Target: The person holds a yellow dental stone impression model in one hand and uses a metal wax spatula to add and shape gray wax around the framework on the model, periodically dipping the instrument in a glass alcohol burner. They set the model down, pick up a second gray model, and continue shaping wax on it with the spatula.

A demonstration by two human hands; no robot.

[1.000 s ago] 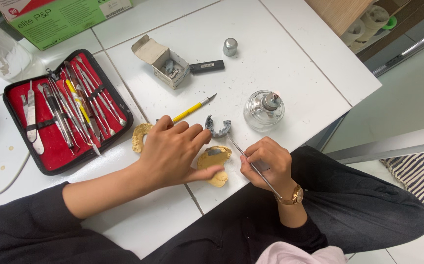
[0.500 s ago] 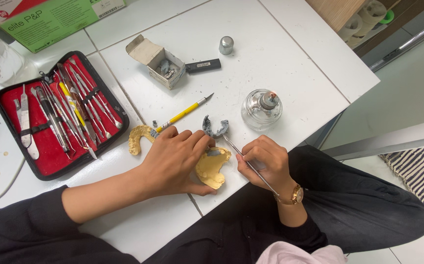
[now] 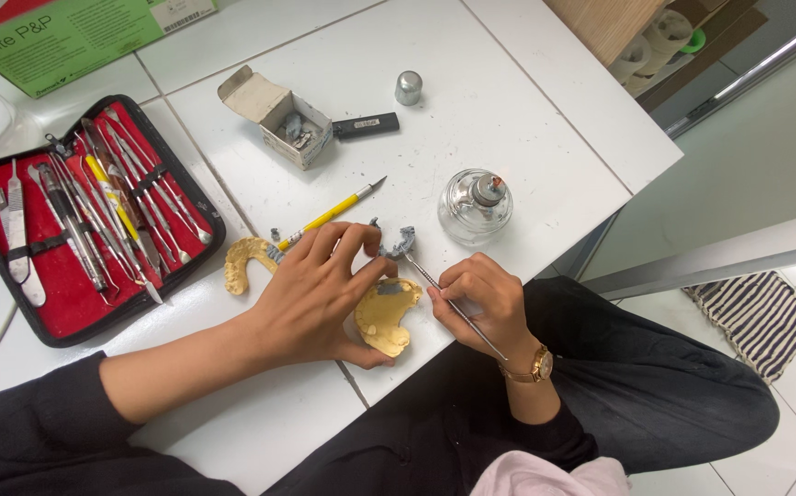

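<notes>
My left hand (image 3: 320, 294) grips a yellow plaster dental cast (image 3: 387, 317) near the front edge of the white table (image 3: 508, 119), thumb below it and fingers over its top. My right hand (image 3: 479, 298) holds a thin metal instrument (image 3: 434, 289) like a pen, its tip pointing at a grey arch-shaped piece (image 3: 398, 243) just above the cast. A second yellow cast (image 3: 243, 262) lies to the left, partly behind my left hand.
A glass spirit lamp (image 3: 476, 204) stands right of the casts. A yellow-handled knife (image 3: 329, 216), an open small cardboard box (image 3: 278, 115), a black lighter (image 3: 366, 124) and a metal cap (image 3: 408, 87) lie beyond. An open red-lined tool case (image 3: 76, 216) sits at left, a green box (image 3: 67, 32) behind.
My left hand has shifted over the cast, its fingers now curled on the top edge. The right hand with the instrument stays in much the same spot.
</notes>
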